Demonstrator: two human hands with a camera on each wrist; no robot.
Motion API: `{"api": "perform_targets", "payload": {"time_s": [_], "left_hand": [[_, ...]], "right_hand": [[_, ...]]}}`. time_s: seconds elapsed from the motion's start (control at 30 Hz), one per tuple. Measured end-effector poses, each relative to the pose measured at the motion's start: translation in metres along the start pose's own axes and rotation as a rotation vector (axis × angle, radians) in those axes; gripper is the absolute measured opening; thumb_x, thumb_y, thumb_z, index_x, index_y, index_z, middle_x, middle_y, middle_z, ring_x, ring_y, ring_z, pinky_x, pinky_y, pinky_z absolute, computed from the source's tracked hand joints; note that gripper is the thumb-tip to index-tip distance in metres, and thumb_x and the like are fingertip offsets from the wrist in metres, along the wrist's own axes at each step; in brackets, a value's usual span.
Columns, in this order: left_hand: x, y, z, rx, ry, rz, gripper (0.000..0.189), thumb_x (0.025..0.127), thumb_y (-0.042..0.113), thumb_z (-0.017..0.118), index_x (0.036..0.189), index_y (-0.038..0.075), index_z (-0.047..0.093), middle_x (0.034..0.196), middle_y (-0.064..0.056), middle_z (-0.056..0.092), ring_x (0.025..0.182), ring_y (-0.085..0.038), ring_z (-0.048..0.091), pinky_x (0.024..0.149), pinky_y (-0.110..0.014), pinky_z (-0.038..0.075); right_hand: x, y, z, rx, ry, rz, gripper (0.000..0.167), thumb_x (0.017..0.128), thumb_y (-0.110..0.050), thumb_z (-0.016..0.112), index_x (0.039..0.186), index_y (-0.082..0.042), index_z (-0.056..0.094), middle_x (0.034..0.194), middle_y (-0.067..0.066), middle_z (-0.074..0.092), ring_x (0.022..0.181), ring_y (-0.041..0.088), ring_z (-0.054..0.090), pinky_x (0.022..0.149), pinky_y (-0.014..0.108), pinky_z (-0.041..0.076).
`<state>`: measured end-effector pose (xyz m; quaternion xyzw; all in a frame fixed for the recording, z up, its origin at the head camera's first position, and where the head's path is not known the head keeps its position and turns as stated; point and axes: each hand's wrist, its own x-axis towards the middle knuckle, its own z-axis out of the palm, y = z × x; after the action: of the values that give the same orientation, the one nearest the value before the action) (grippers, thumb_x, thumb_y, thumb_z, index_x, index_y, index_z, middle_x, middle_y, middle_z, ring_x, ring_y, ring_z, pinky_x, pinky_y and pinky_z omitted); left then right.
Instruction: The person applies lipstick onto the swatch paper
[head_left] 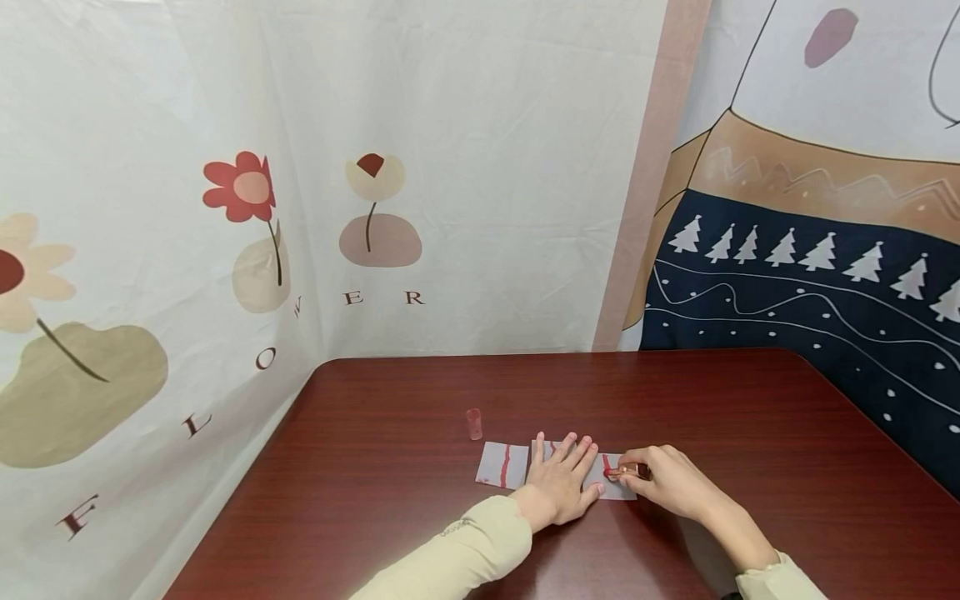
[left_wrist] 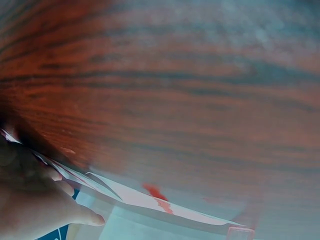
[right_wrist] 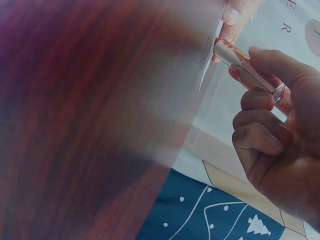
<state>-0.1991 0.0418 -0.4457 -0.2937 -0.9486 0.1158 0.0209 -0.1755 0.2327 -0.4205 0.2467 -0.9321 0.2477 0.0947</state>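
In the head view my right hand [head_left: 678, 482] pinches a lipstick [head_left: 639, 471] with a shiny metallic tube. Its red tip meets a red streak on the rightmost small white paper [head_left: 619, 490]. The right wrist view shows the lipstick [right_wrist: 246, 69] between thumb and fingers, its tip at the paper's surface. With fingers spread, my left hand [head_left: 561, 483] lies over the middle paper [head_left: 537, 454] and the left edge of the right one. Further left is another paper [head_left: 491, 462] bearing a red vertical streak. The left wrist view catches that red mark [left_wrist: 157, 195] edge-on.
A translucent pink cap [head_left: 474, 424] stands behind the left paper. Everything sits on a dark red wooden table [head_left: 375, 483]. A flower-printed cloth [head_left: 480, 167] hangs along the back and left, and a navy tree-patterned cloth [head_left: 787, 292] along the right.
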Motion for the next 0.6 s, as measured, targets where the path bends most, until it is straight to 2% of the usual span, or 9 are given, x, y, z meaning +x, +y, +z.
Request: {"api": "perform_targets", "payload": {"time_s": [0.27, 0.6], "left_hand": [[0.0013, -0.0002, -0.0004, 0.018, -0.001, -0.001, 0.06, 0.096, 0.058, 0.02, 0.149, 0.031, 0.023, 0.152, 0.016, 0.019, 0.138, -0.005, 0.012, 0.108, -0.049, 0.014], [0.001, 0.0002, -0.0002, 0.019, -0.006, -0.001, 0.06, 0.096, 0.058, 0.02, 0.149, 0.031, 0.023, 0.152, 0.016, 0.019, 0.138, -0.005, 0.013, 0.108, -0.049, 0.014]], "right_hand": [[-0.0003, 0.0006, -0.0006, 0.008, 0.008, -0.018, 0.015, 0.081, -0.015, 0.071, 0.091, -0.005, 0.07, 0.072, -0.012, 0.059, 0.058, -0.001, 0.043, 0.05, 0.021, 0.038], [-0.0015, 0.0004, -0.0002, 0.006, 0.002, 0.004, 0.015, 0.081, -0.015, 0.071, 0.092, -0.005, 0.071, 0.074, -0.011, 0.06, 0.058, -0.001, 0.043, 0.05, 0.021, 0.038]]}}
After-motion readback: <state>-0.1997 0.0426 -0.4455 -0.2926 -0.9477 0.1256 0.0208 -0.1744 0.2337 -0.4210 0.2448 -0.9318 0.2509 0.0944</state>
